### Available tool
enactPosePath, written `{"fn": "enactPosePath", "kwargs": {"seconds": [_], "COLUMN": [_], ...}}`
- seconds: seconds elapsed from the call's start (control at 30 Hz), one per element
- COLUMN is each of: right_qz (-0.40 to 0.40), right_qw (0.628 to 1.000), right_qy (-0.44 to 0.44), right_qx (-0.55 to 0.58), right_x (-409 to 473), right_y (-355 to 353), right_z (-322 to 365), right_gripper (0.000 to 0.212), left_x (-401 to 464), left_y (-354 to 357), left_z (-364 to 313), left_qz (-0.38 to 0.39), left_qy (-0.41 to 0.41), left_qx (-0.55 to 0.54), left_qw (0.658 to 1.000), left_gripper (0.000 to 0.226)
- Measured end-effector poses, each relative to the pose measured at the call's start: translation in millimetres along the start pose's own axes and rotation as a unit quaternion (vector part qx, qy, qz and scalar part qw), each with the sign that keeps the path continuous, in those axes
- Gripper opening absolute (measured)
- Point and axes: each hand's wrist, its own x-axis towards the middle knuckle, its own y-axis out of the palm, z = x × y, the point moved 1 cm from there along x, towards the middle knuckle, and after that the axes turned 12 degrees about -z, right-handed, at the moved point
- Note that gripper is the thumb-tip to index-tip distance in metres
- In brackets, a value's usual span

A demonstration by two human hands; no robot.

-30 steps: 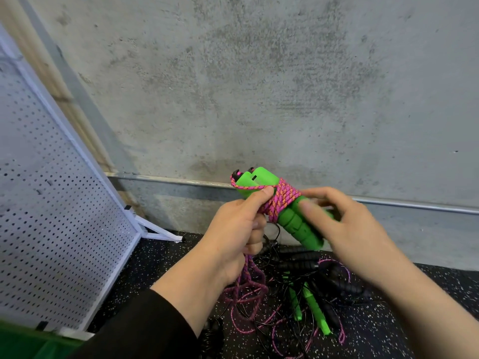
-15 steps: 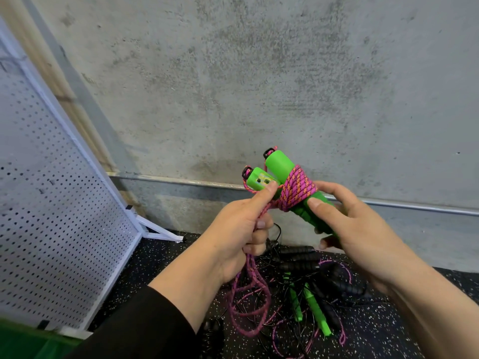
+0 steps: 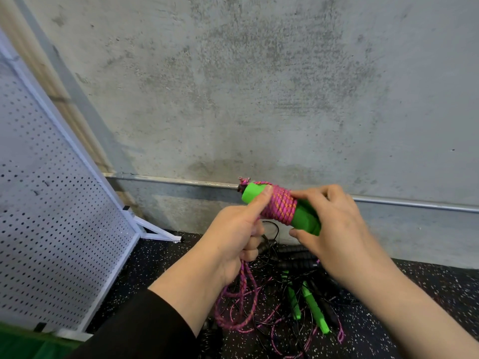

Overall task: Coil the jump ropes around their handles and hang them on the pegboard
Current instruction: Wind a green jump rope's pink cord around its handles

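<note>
1. The pair of bright green plastic jump-rope handles point(image 3: 281, 208) was held up in front of the grey concrete wall point(image 3: 259, 86), above a tangled heap of other black and green jump ropes point(image 3: 305, 288) on the speckled black rubber floor point(image 3: 427, 301).
2. The right hand point(image 3: 334, 234) grasped the lower end of the handles, fingers curled over the top and thumb under, keeping the two together.
3. The left hand point(image 3: 233, 237) was clenched on the pink-and-orange braided rope point(image 3: 278, 206), its thumb pressing the last turn against the handles near their upper end.
4. Several tight turns already lay side by side around the middle; a long loose loop hung from the left fist down to the floor.
5. To do the winding well, the person probably needed to keep the rope taut, lay each turn touching the one before, and not lift the thumb until the next turn locked it.
6. The dangling loop lay near the heap and could snag, so feeding it clear seemed wise.
7. The white perforated metal pegboard point(image 3: 59, 203) leaned at the left, well apart from the hands.
</note>
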Motion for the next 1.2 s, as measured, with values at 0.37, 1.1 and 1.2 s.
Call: {"fn": "enactPosePath", "kwargs": {"seconds": [0.37,1.1,1.2], "right_qz": [0.004,0.018,0.005], "right_qw": [0.946,0.948,0.982], "right_qy": [0.174,0.217,0.154], "right_qx": [0.274,0.23,0.113], "right_x": [4,10,8], "right_y": [-13,-15,-11], "right_z": [16,-13,-12], "right_gripper": [0.029,0.054,0.068], "left_x": [5,-4,-5], "left_y": [-5,-3,-1], "left_z": [-6,-12,-13], "left_qz": [-0.02,0.038,0.042], "left_qy": [0.045,0.032,0.028], "left_qx": [-0.042,-0.014,-0.017], "left_qw": [0.998,0.999,0.999], "left_gripper": [0.035,0.065,0.067]}}
